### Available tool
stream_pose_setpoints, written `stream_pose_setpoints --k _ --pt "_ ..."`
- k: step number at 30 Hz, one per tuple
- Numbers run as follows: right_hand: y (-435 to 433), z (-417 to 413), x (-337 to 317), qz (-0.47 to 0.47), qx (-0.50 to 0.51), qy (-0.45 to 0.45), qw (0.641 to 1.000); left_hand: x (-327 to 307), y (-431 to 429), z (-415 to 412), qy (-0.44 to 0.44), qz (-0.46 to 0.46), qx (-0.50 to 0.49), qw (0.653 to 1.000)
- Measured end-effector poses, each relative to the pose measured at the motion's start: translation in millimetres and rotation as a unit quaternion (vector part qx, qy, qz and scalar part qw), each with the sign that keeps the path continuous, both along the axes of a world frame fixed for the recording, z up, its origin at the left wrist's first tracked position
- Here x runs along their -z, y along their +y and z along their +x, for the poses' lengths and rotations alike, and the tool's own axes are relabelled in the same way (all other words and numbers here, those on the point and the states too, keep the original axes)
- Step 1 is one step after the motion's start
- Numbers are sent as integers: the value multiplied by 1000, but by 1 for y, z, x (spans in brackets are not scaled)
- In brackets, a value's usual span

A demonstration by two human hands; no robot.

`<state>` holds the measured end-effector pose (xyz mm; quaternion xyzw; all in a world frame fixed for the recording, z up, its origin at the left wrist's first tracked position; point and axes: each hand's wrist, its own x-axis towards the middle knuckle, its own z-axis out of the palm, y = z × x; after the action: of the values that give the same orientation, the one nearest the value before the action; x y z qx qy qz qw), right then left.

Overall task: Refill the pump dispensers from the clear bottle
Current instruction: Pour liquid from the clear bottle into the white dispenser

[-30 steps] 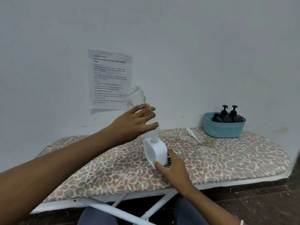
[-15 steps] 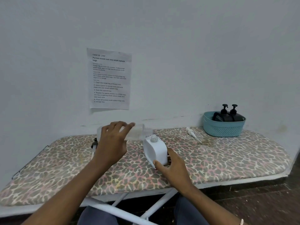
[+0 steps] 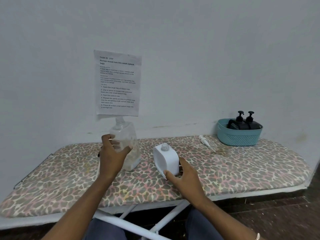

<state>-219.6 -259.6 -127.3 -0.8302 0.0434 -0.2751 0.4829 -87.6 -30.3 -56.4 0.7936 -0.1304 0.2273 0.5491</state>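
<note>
My left hand [image 3: 112,153] grips the clear bottle [image 3: 127,144], which stands upright on the board with its open neck up and looks nearly empty. To its right a white dispenser [image 3: 167,159] stands with its neck uncapped. My right hand [image 3: 185,177] holds the dispenser's lower right side, thumb against its front corner. A white pump head [image 3: 206,142] lies loose on the board further right.
The leopard-print ironing board [image 3: 242,167] carries everything. A teal basket [image 3: 239,135] at the back right holds two black pump dispensers [image 3: 245,122]. A printed sheet [image 3: 118,83] hangs on the wall behind the clear bottle. A small dark object peeks out behind my left hand.
My left hand took the clear bottle off the white dispenser's neck, swung it down to the left and stood it upright on the board. My right hand stayed on the dispenser.
</note>
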Motion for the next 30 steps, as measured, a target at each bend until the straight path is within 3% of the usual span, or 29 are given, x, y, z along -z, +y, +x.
stream_pose_setpoints --k 8,22,26,30 --pt "0 1 1 5 -2 -1 1000 29 -10 -10 -8 36 10 999" --pt "1 -2 -2 10 -4 1 1000 38 -11 -11 -9 19 -28 999" --pt "1 -2 -3 5 -5 0 1000 30 -19 -29 -105 21 -108 988" --pt "2 0 -1 -8 3 -1 1000 17 -30 -47 -274 108 -118 948"
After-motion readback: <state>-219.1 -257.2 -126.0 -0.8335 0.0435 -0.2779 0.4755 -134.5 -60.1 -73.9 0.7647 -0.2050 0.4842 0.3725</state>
